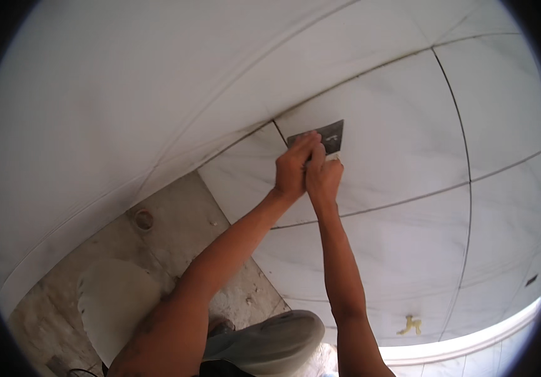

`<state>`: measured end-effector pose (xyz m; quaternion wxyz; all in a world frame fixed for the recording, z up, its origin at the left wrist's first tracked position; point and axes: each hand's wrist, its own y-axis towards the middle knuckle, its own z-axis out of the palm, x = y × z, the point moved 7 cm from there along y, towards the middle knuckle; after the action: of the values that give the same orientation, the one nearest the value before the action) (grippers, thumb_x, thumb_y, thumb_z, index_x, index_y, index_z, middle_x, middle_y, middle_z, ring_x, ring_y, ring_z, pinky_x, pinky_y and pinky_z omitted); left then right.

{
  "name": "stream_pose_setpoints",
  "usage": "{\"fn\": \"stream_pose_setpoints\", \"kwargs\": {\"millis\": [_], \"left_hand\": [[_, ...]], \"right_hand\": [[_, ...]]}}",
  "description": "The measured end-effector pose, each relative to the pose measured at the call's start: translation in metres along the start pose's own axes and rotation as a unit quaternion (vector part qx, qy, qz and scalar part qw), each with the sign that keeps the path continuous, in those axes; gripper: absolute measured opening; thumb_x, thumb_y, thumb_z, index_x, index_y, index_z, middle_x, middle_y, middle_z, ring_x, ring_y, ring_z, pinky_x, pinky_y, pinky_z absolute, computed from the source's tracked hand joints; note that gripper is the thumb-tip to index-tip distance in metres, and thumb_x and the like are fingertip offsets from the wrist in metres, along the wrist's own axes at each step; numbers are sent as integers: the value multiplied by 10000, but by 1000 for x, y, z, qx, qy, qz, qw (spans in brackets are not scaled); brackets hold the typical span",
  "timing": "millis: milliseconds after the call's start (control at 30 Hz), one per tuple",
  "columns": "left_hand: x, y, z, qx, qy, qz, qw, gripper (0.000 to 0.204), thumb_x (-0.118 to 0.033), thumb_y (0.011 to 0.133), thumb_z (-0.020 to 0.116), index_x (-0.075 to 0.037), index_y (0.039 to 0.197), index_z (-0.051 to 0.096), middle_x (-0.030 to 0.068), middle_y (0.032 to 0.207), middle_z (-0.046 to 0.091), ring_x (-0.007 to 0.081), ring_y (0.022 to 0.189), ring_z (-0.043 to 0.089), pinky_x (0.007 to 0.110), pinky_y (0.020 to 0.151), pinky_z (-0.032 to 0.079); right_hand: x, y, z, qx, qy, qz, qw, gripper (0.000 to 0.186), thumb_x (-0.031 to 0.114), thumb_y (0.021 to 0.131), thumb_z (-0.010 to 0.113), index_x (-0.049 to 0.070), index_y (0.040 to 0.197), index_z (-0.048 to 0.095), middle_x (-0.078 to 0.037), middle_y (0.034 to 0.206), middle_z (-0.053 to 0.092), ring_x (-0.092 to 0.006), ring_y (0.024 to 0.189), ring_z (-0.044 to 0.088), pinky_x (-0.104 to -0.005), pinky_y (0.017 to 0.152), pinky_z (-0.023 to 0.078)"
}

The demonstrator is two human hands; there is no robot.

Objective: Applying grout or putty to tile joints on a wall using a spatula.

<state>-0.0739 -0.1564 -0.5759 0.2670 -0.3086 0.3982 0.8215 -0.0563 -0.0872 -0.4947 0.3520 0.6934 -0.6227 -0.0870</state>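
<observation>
Both of my hands meet on a putty knife with a wide dark grey blade, laid against a white marbled tile. My right hand is closed around its handle; only a pale bit shows by the blade. Beside it, my left hand presses its fingers together on the left part of the blade and partly covers it. The blade lies close to a dark joint between two tiles, near the line where the tiles meet the smooth white wall.
Bare, stained floor with scattered crumbs and a round pipe opening lies at the left. A small yellow piece and a dark scrap are on the tiles at lower right. My bent knees are at the bottom.
</observation>
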Motion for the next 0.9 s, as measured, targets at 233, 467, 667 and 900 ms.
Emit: {"fn": "stream_pose_setpoints", "kwargs": {"millis": [233,467,667,900], "left_hand": [[0,9,-8,-49,-11,11,999,262,-119,926,656,8,1153,691,170,1158,713,265,1092,696,323,916,539],[13,41,-15,-38,-27,-18,999,320,-123,894,653,-41,1202,689,163,1223,681,297,1151,660,359,929,549],[-1,26,-17,-86,0,23,996,227,-92,904,643,17,1095,699,181,1097,717,276,1024,709,325,877,546],[1,9,-4,-51,16,7,999,272,-103,951,627,17,1186,692,157,1172,718,216,1112,681,309,937,518]], "right_hand": [[-2,6,12,54,-62,14,996,452,301,994,494,-108,864,636,-309,693,622,-398,691,703,-468,579,482],[16,31,33,67,-61,18,996,477,336,983,525,-107,842,631,-293,723,643,-325,680,686,-456,620,486],[13,18,21,45,12,-13,999,487,333,992,506,-108,824,627,-313,679,599,-350,672,701,-466,590,482],[15,21,16,28,-5,-37,999,495,300,994,500,-90,705,597,-316,676,613,-516,703,627,-535,590,491]]}}
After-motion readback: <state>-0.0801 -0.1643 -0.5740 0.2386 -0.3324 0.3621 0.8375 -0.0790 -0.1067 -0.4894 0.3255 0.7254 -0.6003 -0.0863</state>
